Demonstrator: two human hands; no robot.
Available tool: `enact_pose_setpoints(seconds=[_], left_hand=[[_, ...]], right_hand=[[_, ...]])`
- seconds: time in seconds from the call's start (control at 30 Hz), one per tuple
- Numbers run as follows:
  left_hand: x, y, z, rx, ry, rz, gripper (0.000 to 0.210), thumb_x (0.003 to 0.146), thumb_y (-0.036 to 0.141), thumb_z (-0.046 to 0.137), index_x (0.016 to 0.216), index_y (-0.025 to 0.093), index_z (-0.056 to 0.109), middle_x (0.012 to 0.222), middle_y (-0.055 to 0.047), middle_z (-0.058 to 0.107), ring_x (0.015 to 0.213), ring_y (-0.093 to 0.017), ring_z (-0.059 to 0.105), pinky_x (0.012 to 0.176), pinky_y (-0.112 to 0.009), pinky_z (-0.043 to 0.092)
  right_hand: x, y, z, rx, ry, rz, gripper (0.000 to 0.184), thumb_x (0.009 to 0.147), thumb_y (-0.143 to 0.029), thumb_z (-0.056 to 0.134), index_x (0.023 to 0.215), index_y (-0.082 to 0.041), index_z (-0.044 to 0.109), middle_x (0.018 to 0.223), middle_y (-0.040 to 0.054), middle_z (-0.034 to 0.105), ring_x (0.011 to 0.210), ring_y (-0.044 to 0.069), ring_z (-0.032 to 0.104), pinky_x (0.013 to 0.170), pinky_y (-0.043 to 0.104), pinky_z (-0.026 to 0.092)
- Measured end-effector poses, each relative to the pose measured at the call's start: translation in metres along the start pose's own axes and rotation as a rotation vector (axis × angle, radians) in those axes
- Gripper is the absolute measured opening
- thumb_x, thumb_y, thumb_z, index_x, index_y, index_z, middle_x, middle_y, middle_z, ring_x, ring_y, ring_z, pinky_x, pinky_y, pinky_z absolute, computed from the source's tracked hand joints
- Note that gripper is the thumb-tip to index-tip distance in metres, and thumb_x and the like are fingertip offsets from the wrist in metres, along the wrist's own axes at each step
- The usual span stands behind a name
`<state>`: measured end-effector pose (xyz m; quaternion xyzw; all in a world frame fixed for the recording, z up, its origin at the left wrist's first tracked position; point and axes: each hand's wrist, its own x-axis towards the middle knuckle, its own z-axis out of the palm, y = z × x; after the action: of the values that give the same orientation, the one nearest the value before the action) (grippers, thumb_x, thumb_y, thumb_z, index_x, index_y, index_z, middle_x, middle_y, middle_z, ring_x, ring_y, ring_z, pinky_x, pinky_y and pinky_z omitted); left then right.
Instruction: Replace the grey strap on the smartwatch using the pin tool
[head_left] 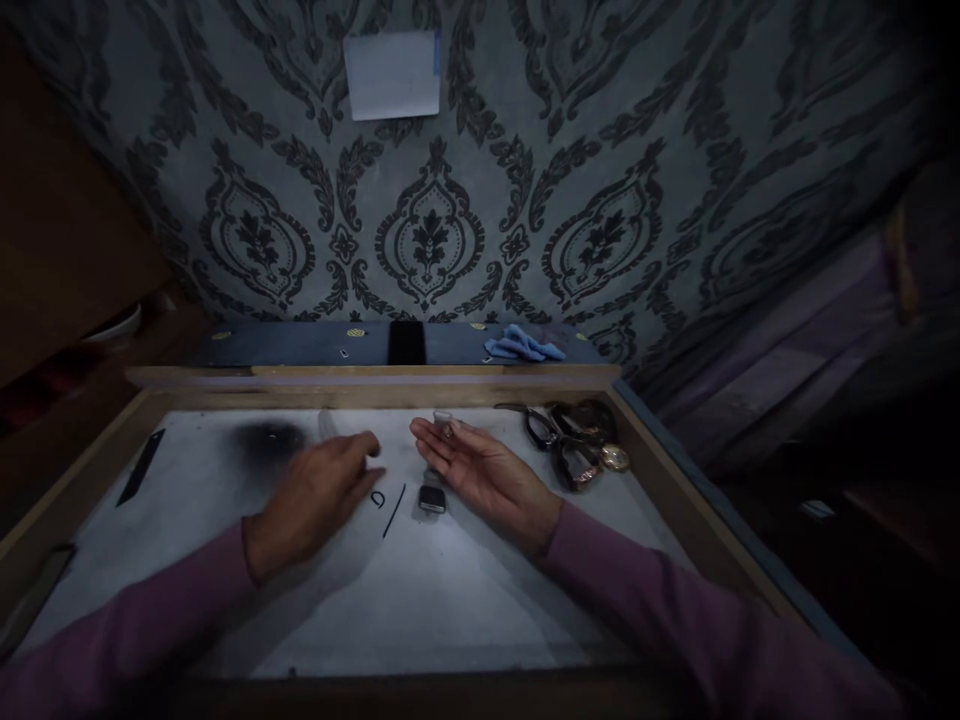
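Grey-framed and dark-faced, a small square watch [431, 498] lies on the white floor of a wood-rimmed tray [375, 630], about midway between its left and right edges; any lettering on it is too small to read. The right hand [484, 475] is palm up just beside it, thumb bent in towards the fingers — something small and pale shows at the thumb tip, but I cannot tell whether it is pinched. A pale strap end [443, 414] shows beyond those fingers, near the far edge. The left hand [322, 490] is bent over the tray, its thumb and forefinger apart. Between the hands lie a small black loop [377, 499] and a thin dark strip [394, 511].

Several watches [577, 440] are heaped by the tray's far right corner, one with a gold round case [615, 457]. Near the far left corner lies a black strip [141, 467]; a dark smudge [262, 445] marks the floor beside the left hand. White floor runs from the square watch to the near edge, between the mauve sleeves.

Past the far edge, dark-blue fabric [292, 345] with yellow figures bears a black rectangle [406, 343] and a crumpled blue cloth [525, 343]. Grey damask wallpaper [427, 230] rises behind, carrying a white sheet [394, 75] — writing, if any, illegible. Purple drapery [810, 330] hangs at right.
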<state>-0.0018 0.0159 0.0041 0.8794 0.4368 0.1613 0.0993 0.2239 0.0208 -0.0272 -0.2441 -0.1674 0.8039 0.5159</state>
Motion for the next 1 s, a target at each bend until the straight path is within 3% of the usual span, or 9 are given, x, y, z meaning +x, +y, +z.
enact_pose_setpoints(seconds=[0.07, 0.23, 0.4, 0.57, 0.67, 0.83, 1.0], left_hand=[[-0.003, 0.016, 0.008, -0.033, -0.031, 0.264, 0.012, 0.097, 0.027, 0.052, 0.105, 0.019, 0.055, 0.095, -0.005, 0.064, 0.086, -0.022, 0.061, 0.072, -0.033, 0.048], [-0.006, 0.031, 0.028, 0.064, -0.104, 0.392, 0.022, 0.098, 0.019, 0.051, 0.12, 0.019, 0.055, 0.101, -0.006, 0.063, 0.09, -0.023, 0.058, 0.074, -0.035, 0.051], [-0.002, 0.028, 0.036, -0.078, -0.07, 0.364, 0.018, 0.098, 0.024, 0.054, 0.11, 0.016, 0.064, 0.091, -0.005, 0.062, 0.082, -0.02, 0.057, 0.07, -0.033, 0.051], [0.01, 0.03, 0.043, -0.283, 0.004, 0.302, 0.009, 0.091, 0.027, 0.067, 0.093, 0.019, 0.068, 0.114, -0.008, 0.062, 0.106, -0.023, 0.056, 0.087, -0.036, 0.051], [0.016, 0.029, 0.047, -0.343, -0.04, 0.28, 0.011, 0.09, 0.029, 0.067, 0.093, 0.018, 0.065, 0.118, -0.008, 0.063, 0.109, -0.024, 0.056, 0.091, -0.038, 0.051], [0.018, 0.026, 0.045, -0.363, -0.096, 0.279, 0.022, 0.095, 0.032, 0.061, 0.113, 0.021, 0.064, 0.119, -0.008, 0.065, 0.111, -0.023, 0.059, 0.095, -0.039, 0.049], [0.022, 0.028, 0.029, -0.34, -0.238, 0.259, 0.017, 0.09, 0.035, 0.068, 0.094, 0.019, 0.069, 0.113, -0.007, 0.068, 0.104, -0.024, 0.065, 0.089, -0.035, 0.05]], right_hand=[[-0.002, -0.003, -0.002, -0.015, 0.004, -0.018, 0.01, 0.078, -0.018, 0.078, 0.077, -0.015, 0.068, 0.107, 0.0113, 0.076, 0.112, 0.019, 0.068, 0.106, 0.032, 0.047], [-0.007, -0.006, -0.013, -0.039, 0.038, -0.045, 0.017, 0.071, -0.019, 0.084, 0.074, -0.016, 0.068, 0.107, 0.0117, 0.076, 0.113, 0.021, 0.067, 0.108, 0.035, 0.044], [-0.01, -0.005, -0.017, -0.059, 0.057, -0.033, 0.019, 0.07, -0.02, 0.086, 0.072, -0.016, 0.068, 0.105, 0.0108, 0.076, 0.111, 0.021, 0.068, 0.11, 0.036, 0.043], [-0.01, -0.004, -0.015, -0.063, 0.028, -0.035, 0.018, 0.07, -0.02, 0.086, 0.074, -0.015, 0.069, 0.107, 0.0122, 0.075, 0.115, 0.022, 0.066, 0.112, 0.037, 0.04], [-0.009, -0.005, -0.016, -0.065, 0.04, -0.025, 0.016, 0.072, -0.02, 0.084, 0.074, -0.016, 0.069, 0.108, 0.011, 0.075, 0.115, 0.022, 0.066, 0.113, 0.037, 0.041], [-0.005, -0.011, -0.017, -0.052, 0.067, -0.028, 0.014, 0.075, -0.017, 0.08, 0.072, -0.016, 0.067, 0.107, 0.0104, 0.076, 0.116, 0.022, 0.065, 0.111, 0.036, 0.043], [-0.009, -0.033, -0.003, -0.06, 0.067, -0.078, 0.008, 0.083, -0.016, 0.072, 0.076, -0.016, 0.068, 0.113, 0.0113, 0.074, 0.118, 0.02, 0.064, 0.107, 0.033, 0.047]])
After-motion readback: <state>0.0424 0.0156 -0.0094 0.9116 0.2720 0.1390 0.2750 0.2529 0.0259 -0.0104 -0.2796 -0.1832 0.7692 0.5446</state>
